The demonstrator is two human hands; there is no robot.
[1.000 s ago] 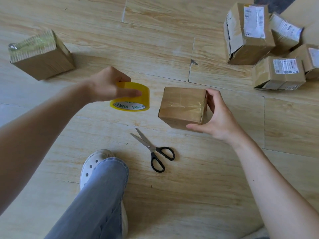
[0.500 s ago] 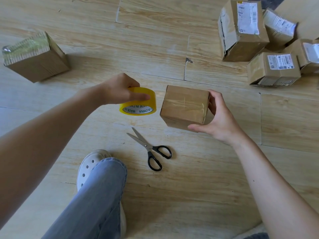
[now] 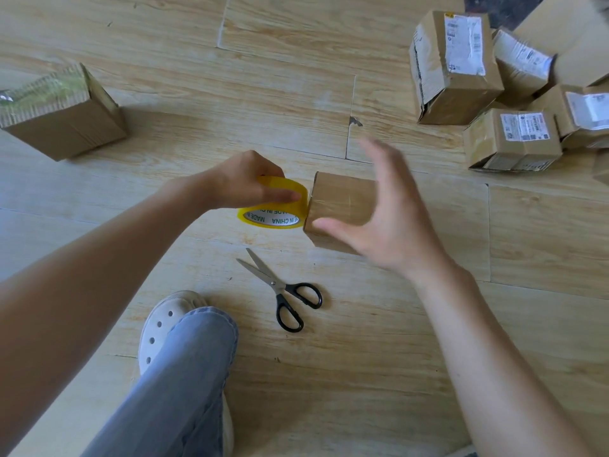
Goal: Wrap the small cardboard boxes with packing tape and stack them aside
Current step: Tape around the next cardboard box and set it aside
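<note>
Box (image 3: 342, 201) touching tape roll (image 3: 272, 220)
Left hand (image 3: 245, 183) grips the roll; right hand (image 3: 384, 222), fingers spread loose, over the box.

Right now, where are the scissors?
In the head view the scissors lie on the wooden floor below centre, just under the yellow tape roll and the small box, right of the white shoe.

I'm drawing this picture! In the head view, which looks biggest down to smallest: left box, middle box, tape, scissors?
1. left box
2. middle box
3. tape and scissors: these look about alike, so I won't rank one over the other.
</note>
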